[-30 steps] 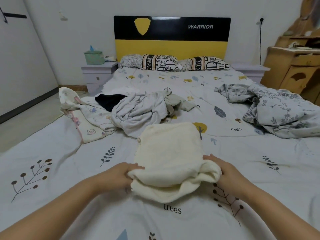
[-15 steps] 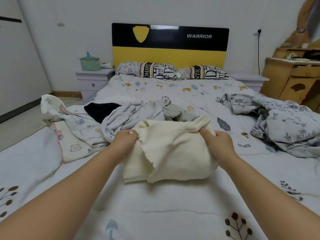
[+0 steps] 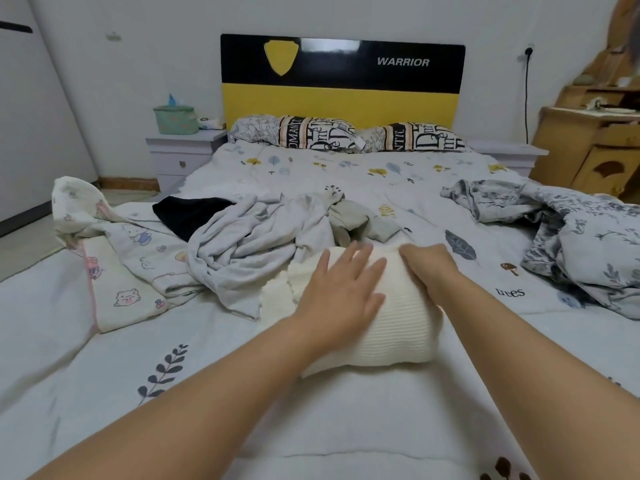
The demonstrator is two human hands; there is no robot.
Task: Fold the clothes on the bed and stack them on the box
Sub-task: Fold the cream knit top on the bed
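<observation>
The cream knit sweater (image 3: 388,327) lies folded into a thick bundle on the bed (image 3: 311,427), just beside the heap of unfolded clothes; the left hand (image 3: 341,292) presses flat on top with fingers spread, grasping nothing; the right hand (image 3: 427,266) curls over the far right edge, though whether it pinches the knit I cannot tell. The springy knit may reopen once pressure lifts; its loose left flap overlaps the grey garment (image 3: 256,247) and could drag it along. Bare bedsheet lies near the person; the crumpled floral quilt (image 3: 571,244) crowds the right; no box is in view.
</observation>
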